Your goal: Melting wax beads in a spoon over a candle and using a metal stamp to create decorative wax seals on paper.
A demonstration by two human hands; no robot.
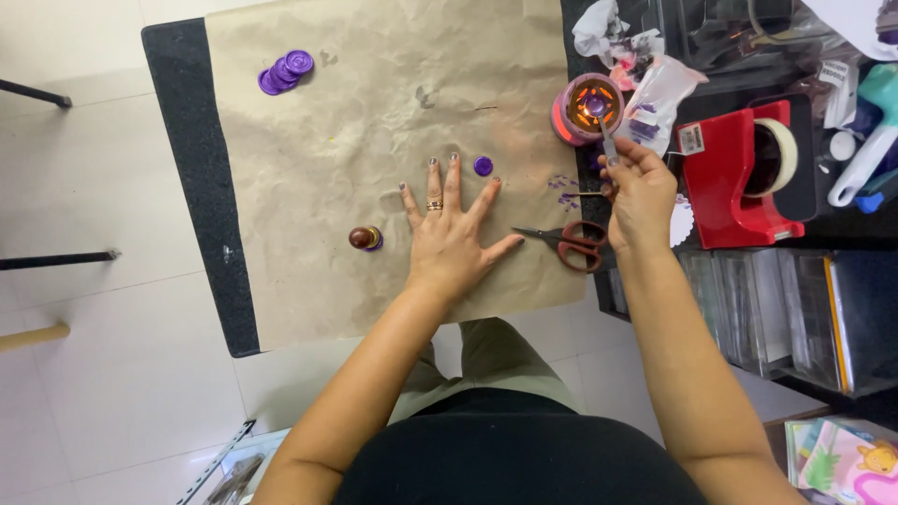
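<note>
My left hand (451,227) lies flat, fingers spread, on brown kraft paper (374,122) that covers a dark table. A small purple wax seal (483,165) sits just beyond its fingertips. My right hand (639,192) pinches the handle of a small metal spoon (606,138) whose bowl rests over a pink wax warmer (586,108) with a lit candle inside. A wooden-handled stamp (364,238) lies to the left of my left hand. Red-handled scissors (569,241) lie between my two hands.
Several purple wax seals (284,71) are stacked at the far left of the paper. Purple wax specks (562,190) dot its right edge. A red tape dispenser (745,173), plastic bags, clear bins and stationery crowd the right side. White tiled floor lies to the left.
</note>
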